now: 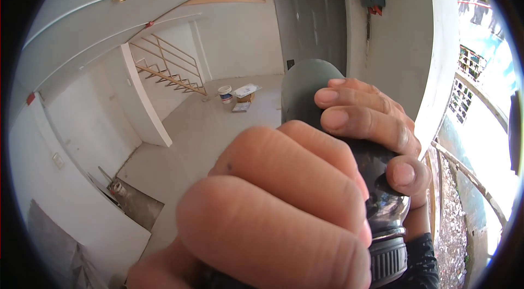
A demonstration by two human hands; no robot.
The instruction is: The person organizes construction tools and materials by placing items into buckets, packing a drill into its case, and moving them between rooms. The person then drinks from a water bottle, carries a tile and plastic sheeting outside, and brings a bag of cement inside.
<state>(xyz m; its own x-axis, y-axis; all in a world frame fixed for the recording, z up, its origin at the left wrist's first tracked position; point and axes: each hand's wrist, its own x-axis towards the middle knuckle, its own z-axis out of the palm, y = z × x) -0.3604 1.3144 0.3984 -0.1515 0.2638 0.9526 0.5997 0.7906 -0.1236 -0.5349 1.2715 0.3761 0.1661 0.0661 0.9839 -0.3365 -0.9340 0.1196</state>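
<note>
A dark, glossy bottle [376, 180] with a rounded grey end stands up close in front of me. Its ribbed black cap [388, 260] shows at the lower end. From the right side, my right hand [376, 114] curls its fingers over the bottle's dark body. Very near the camera, my left hand [278, 196] is closed against the bottle's left side, its bent fingers covering much of it. The left fingertips are partly hidden along the bottle's edge.
Across the pale floor stand a white bucket [225, 94] and a small box with papers [245, 92]. Stairs with a railing [169, 68] rise at the left back. A grey door [308, 16] stands ahead, and a wall opening lies at right.
</note>
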